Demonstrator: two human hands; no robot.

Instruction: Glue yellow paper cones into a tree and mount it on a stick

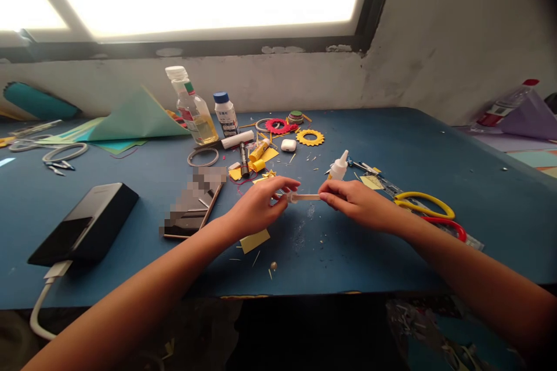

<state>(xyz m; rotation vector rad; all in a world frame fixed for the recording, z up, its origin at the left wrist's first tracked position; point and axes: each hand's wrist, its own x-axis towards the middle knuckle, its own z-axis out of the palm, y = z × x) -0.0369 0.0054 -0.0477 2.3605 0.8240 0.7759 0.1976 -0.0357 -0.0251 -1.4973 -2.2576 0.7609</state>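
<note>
A narrow, light wooden craft stick [310, 197] spans the gap between my hands above the table. My right hand [354, 204] pinches its right end between thumb and fingers. At the other end, my left hand [262, 202] has its fingers curled around the stick and a small whitish, translucent piece [292, 196], too small to make out. Just behind my right hand stands a white glue bottle [338, 167] with a pointed nozzle. A yellow paper scrap [255, 241] lies below my left wrist.
Scissors with yellow and red handles [424, 204] lie beside my right forearm. On the left are a black power bank [85, 223] with a white cable and a partly pixelated phone [191, 214]. Bottles [201, 122], a yellow paper ring [310, 138] and an earbud case [288, 145] sit behind.
</note>
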